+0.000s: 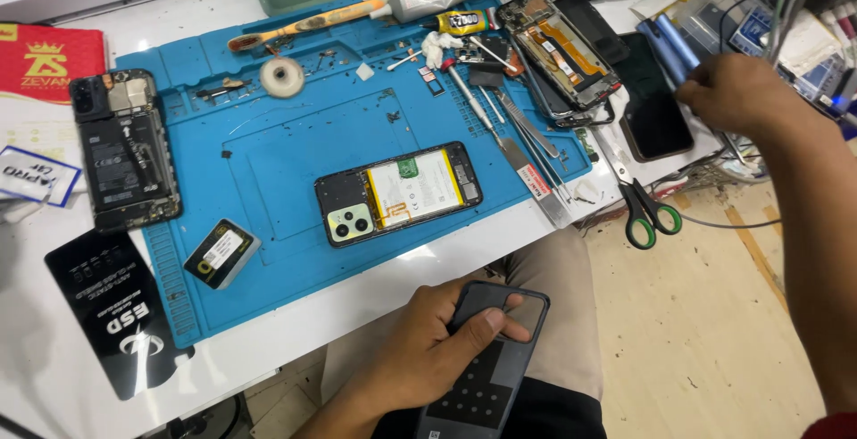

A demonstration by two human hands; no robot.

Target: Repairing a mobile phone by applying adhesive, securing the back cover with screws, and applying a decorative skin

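Dark phone back cover (489, 359) in left hand (428, 341), low over lap, below bench (375, 289) edge; fingers wrap cover's near edge, thumb pressed on top. Just beyond left fingers, on blue mat (268, 144): opened phone (398, 193), battery showing. Right hand (734, 92) far off to right, at cluttered bench end, fingers touching bluish flat items (665, 46); grip unclear. Near right fingers: black phone screen (656, 104), green-handled scissors (647, 207). Between hands: tweezers and metal tools (522, 140).
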